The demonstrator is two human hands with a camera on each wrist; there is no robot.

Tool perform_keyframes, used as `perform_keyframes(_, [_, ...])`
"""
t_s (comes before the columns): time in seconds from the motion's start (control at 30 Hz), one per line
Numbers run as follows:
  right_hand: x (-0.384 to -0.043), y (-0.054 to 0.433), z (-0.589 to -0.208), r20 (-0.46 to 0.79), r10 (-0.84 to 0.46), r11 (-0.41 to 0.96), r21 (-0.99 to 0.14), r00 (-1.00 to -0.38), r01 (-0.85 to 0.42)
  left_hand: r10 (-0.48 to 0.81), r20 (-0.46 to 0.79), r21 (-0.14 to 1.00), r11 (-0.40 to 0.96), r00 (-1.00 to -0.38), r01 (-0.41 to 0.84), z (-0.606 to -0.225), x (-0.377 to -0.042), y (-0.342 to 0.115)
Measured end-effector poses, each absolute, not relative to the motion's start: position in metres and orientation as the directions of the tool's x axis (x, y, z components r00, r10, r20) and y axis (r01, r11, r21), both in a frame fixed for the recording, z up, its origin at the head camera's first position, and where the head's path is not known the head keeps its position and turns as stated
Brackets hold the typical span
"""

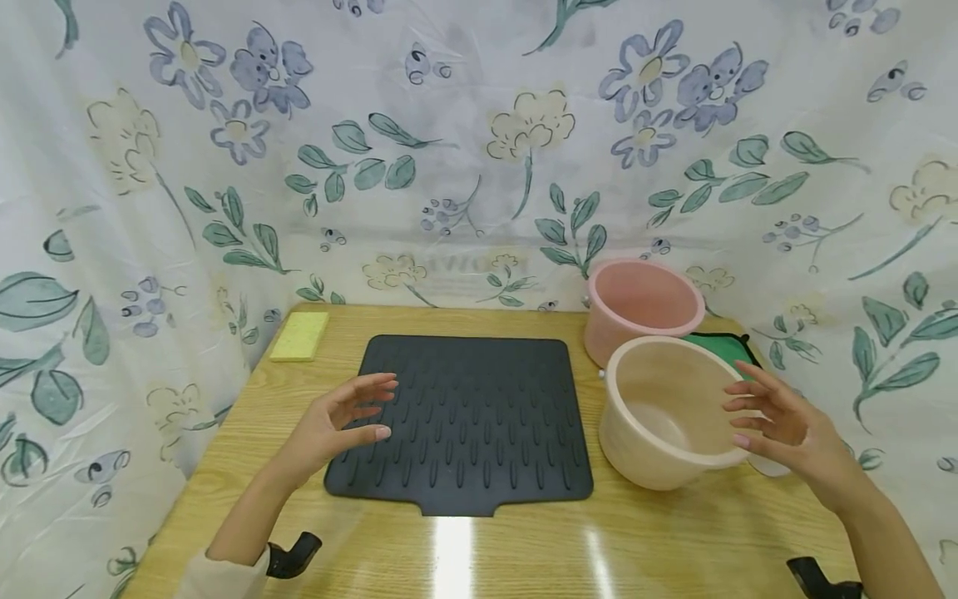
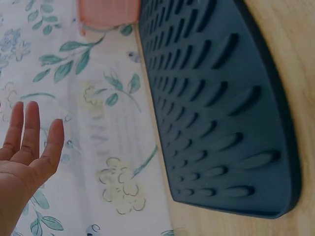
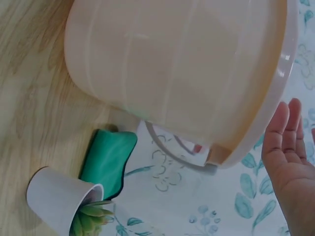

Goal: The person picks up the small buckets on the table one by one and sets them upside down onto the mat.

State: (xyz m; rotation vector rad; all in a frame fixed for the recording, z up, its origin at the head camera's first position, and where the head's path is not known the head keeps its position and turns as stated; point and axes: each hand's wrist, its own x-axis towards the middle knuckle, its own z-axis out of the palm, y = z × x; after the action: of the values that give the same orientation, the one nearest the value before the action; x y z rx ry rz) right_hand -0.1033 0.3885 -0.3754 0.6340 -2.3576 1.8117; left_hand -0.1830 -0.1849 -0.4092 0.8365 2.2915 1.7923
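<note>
My left hand (image 1: 337,428) hovers over the left edge of a black ridged mat (image 1: 464,416), its fingers loosely bent and nothing in them. In the left wrist view that hand (image 2: 29,152) appears beside the mat, palm showing. On the right, my right hand (image 1: 793,441) is at the right side of a cream bucket (image 1: 651,466), fingers relaxed and holding nothing. The right wrist view has its fingertips right at the bucket's rim (image 3: 275,93). Behind the cream bucket stands a pink bucket (image 1: 599,333), partly hidden by it.
A yellow rectangular pad (image 1: 299,336) lies at the table's back left corner. Behind the buckets is a green item with dark edging (image 1: 722,353). A white pot (image 3: 56,196) with a succulent (image 3: 91,219) stands near it. Floral curtain (image 1: 449,166) surrounds the wooden table (image 1: 359,549).
</note>
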Motion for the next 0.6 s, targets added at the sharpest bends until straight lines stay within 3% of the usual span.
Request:
perform_keyframes(0.2, [-0.102,0.398,-0.385,0.366,-0.197,0.078,-0.919,-0.910,-0.386,0.486,0.238,0.936,0.117,-0.841,0.333,-0.417,-0.174,-0.185])
perform_keyframes(0.6, [-0.096,0.419,-0.409,0.300,0.012,0.037,-0.954,-0.954,-0.299,0.476,0.232,0.956,0.050,-0.848,0.289,-0.430,-0.160,-0.185])
